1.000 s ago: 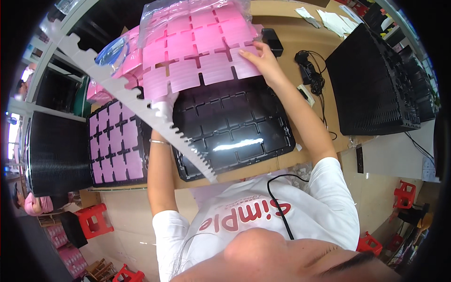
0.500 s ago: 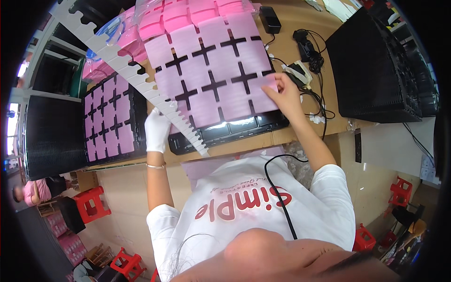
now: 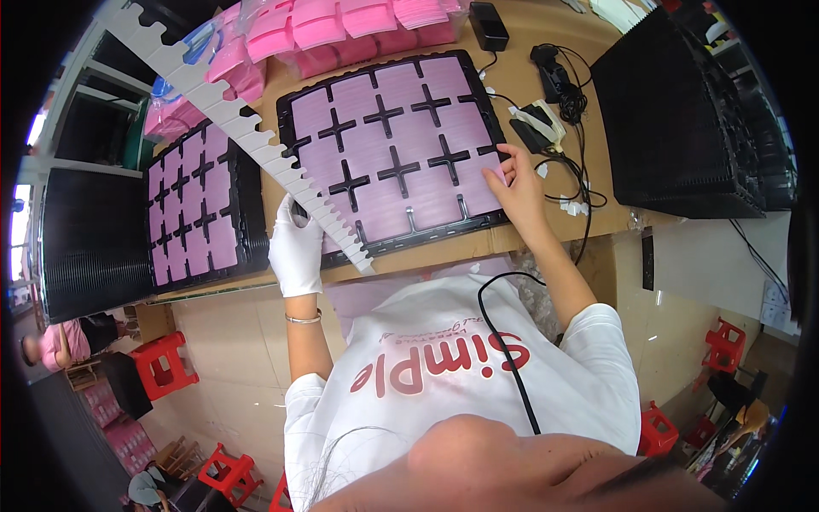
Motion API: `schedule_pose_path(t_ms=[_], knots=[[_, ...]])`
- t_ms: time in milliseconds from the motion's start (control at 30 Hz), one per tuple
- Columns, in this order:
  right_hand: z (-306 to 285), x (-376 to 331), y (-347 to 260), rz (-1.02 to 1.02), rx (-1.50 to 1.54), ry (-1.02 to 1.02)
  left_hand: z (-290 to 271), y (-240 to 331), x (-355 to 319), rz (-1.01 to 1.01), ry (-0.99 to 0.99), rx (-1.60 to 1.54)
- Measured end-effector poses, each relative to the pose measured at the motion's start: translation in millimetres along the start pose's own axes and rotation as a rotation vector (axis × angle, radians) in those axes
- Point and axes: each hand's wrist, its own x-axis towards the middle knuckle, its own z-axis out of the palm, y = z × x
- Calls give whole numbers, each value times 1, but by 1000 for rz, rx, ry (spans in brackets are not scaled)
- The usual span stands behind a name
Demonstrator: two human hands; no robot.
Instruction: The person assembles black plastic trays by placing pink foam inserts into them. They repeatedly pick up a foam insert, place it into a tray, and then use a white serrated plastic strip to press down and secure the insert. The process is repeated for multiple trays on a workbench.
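Note:
A pink foam sheet point(image 3: 367, 141) with cross-shaped cutouts lies in a black tray point(image 3: 426, 241), and the tray's ribs show through the cutouts. At the sheet's right edge, my bare right hand point(image 3: 521, 188) pinches it between thumb and fingers. My white-gloved left hand point(image 3: 297, 252) is closed at the tray's left side, around a long light-grey strip point(image 3: 247, 136) with a notched edge. That strip slants from the upper left across the tray's left part to its front edge. It partly hides my left fingertips.
Bagged pink foam pieces point(image 3: 341, 30) lie behind the tray. Another black tray with a pink sheet point(image 3: 192, 209) stands at left, beside a stack of black trays point(image 3: 98, 243). A taller black stack point(image 3: 674, 119), cables point(image 3: 580, 179) and an adapter point(image 3: 488, 27) are at right.
The pink sheet has come down toward me and now sits within the tray's rim. My left hand and the grey strip shifted slightly right; my right hand moved slightly down.

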Motion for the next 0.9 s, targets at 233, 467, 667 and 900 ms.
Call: schedule_pose_path(t_ms=[233, 467, 667, 900], knots=[[-22, 6, -28, -78, -432, -52, -12, 4, 4, 299, 354, 460], [10, 125, -35, -679, -606, 146, -5, 28, 92, 439, 110, 240], [59, 167, 23, -680, -827, -150, 45, 28, 147, 889, 9, 717], [51, 160, 17, -736, -783, -10, 38, 24, 145, 893, 62, 891]])
